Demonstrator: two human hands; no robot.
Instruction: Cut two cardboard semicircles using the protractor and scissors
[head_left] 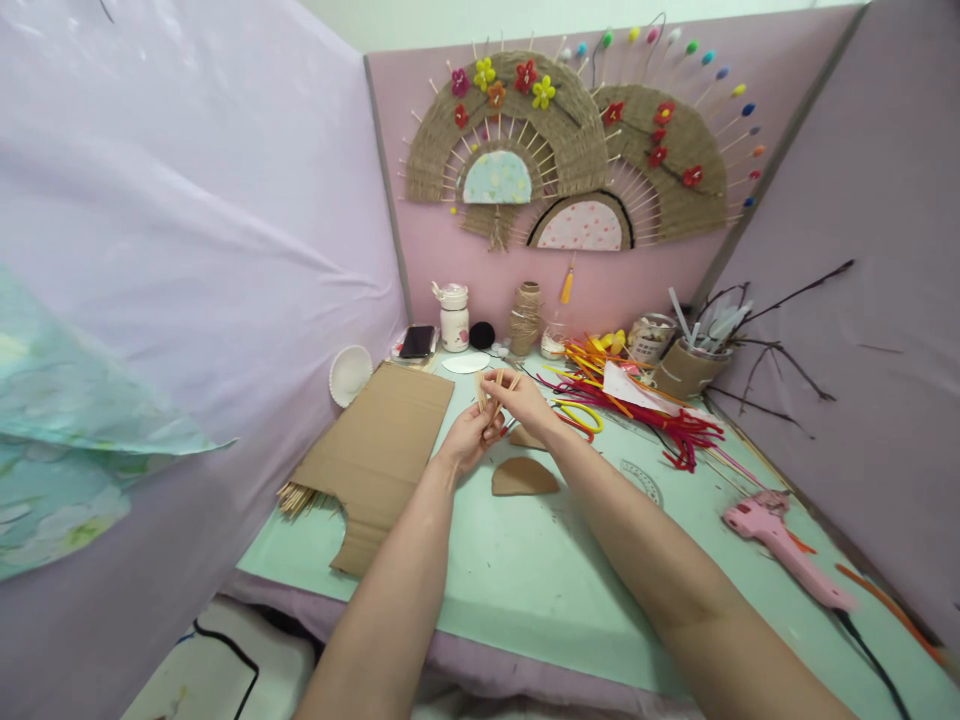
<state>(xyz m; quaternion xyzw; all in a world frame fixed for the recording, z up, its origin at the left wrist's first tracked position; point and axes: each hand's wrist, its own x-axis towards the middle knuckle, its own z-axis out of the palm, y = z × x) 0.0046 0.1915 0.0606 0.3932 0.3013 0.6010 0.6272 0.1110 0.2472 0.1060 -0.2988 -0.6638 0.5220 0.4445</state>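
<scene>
Above the middle of the table, my left hand [474,436] is closed round a small bunch of thin wooden sticks [482,390]. My right hand [519,396] meets it from the right, its fingers pinched on some of the same sticks. Just below the hands lies a brown cardboard half-circle [525,478], with a second cardboard piece [525,438] partly hidden behind my right wrist. Scissors with yellow and red handles [581,415] rest beside my right forearm. Left of my hands, a large cardboard sheet [382,430] has a curved notch cut out.
A pink glue gun [784,545] with a cord lies at right. Red and orange pipe cleaners [637,395] are heaped behind. A white bottle [454,318], twine spool [527,318] and phone [417,342] stand or lie at the back. Woven fans [495,110] hang on the wall.
</scene>
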